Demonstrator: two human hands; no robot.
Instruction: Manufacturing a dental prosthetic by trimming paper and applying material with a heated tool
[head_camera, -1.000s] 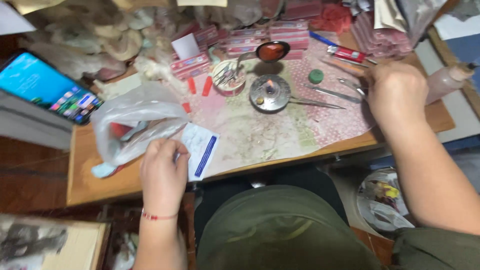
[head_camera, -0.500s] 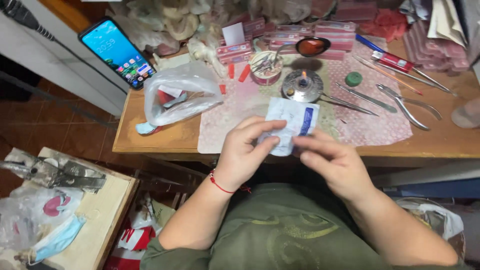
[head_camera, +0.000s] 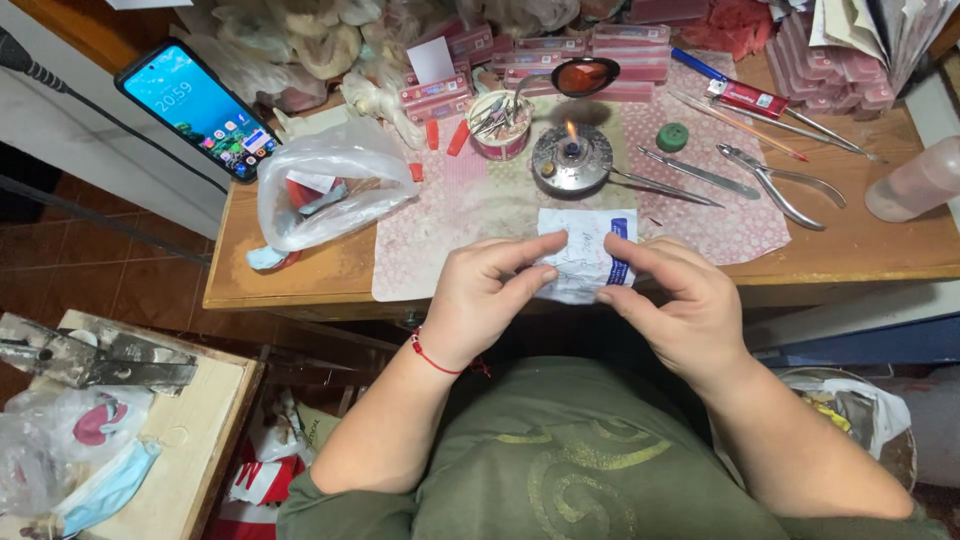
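Both hands hold a small white paper packet with a blue stripe (head_camera: 585, 252) over the near edge of a wooden table (head_camera: 860, 250). My left hand (head_camera: 490, 292) pinches its left side between thumb and fingers. My right hand (head_camera: 675, 300) grips its right side by the blue stripe. Just beyond the packet stands a small round metal burner (head_camera: 570, 160) with a lit flame. A patterned pink mat (head_camera: 470, 215) lies under the packet.
A clear plastic bag (head_camera: 335, 190) lies at the left, a lit phone (head_camera: 200, 108) beyond it. Tweezers (head_camera: 665, 188), pliers (head_camera: 785, 185), a green cap (head_camera: 672, 136), a cup of small tools (head_camera: 498, 125) and pink boxes (head_camera: 630, 50) fill the table. A plastic bottle (head_camera: 915, 185) lies right.
A second ago my left hand alone touched the packet on the table while my right reached far right. Now both hands hold the packet near my body.
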